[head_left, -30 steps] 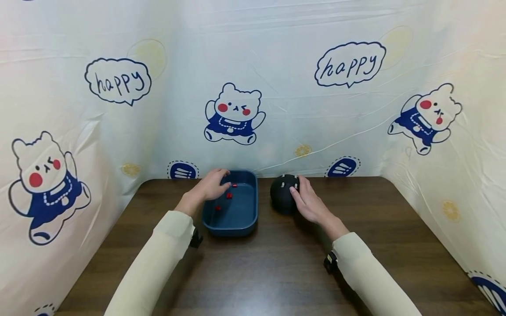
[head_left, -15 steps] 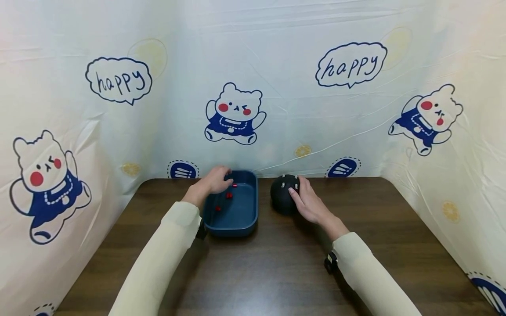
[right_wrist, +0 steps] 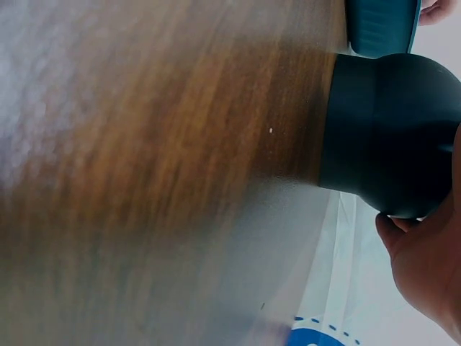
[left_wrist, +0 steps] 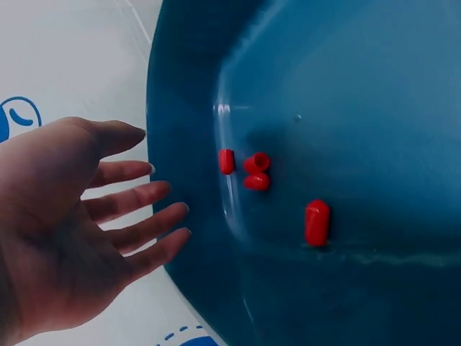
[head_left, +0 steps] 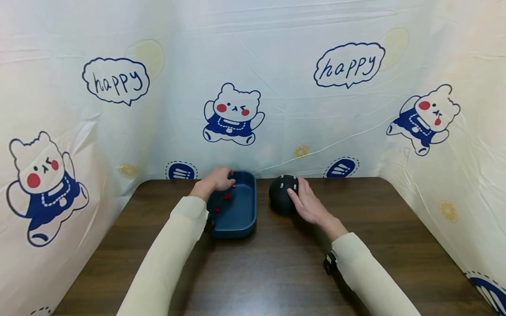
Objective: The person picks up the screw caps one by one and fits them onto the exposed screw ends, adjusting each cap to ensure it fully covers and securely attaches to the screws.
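Observation:
My left hand [head_left: 219,179] hovers at the far left rim of a deep blue tray [head_left: 243,213], with its fingers spread and holding nothing. In the left wrist view, small red caps [left_wrist: 257,162] lie on the tray floor just beyond the fingertips; one shows a hollow end. A longer red cap [left_wrist: 317,223] lies apart from that cluster. My right hand [head_left: 309,204] grips the right side of a black domed object [head_left: 280,200], thumb on the near side. Small silvery pegs [head_left: 282,186] stick out of its top. Its wide base [right_wrist: 346,122] stands on the table in the right wrist view.
The brown wooden table [head_left: 253,272] extends toward me and to both sides. A pale printed curtain [head_left: 276,123] hangs right behind it and along the sides. The tray and the dome stand near the far edge, with a narrow gap between them.
My left hand has shifted right, farther over the tray's far left corner, and its forearm has swung right too. The right hand and the dome have stayed in place.

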The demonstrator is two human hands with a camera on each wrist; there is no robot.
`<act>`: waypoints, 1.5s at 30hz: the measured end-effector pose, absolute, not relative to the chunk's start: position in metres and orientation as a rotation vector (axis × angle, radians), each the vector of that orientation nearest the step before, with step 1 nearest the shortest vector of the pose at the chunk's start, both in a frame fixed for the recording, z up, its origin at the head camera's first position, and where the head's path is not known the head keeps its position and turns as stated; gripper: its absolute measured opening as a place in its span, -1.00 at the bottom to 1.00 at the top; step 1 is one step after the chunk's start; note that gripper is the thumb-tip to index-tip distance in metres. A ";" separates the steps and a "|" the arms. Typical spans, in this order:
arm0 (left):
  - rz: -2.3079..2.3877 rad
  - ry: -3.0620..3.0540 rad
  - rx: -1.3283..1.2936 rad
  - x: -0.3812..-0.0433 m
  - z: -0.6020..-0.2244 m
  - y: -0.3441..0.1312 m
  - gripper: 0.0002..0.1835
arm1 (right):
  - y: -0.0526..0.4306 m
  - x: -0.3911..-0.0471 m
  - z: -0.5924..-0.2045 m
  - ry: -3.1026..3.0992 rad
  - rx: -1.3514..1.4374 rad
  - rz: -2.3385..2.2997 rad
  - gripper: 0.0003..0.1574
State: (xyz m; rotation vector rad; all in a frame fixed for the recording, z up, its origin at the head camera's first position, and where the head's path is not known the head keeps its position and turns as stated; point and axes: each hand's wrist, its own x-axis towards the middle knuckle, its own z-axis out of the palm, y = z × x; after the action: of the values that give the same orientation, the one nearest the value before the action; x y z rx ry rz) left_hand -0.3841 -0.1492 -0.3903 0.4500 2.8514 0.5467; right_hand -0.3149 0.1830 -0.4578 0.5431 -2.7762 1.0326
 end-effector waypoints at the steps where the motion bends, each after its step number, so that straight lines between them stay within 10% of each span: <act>1: 0.549 2.843 0.437 -0.384 -0.389 -0.148 -0.57 | 0.183 -0.315 -0.458 -2.777 0.542 1.030 -0.12; 45: 0.646 2.567 0.169 -0.407 -0.414 -0.134 -0.61 | 0.185 -0.316 -0.457 -2.756 0.575 1.011 -0.13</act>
State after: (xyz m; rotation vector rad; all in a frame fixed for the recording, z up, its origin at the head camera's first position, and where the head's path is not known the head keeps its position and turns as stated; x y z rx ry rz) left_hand -0.4066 -0.1338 -0.4138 0.1689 2.5673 0.6459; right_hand -0.3163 0.1847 -0.4574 0.5746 -2.7562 1.0105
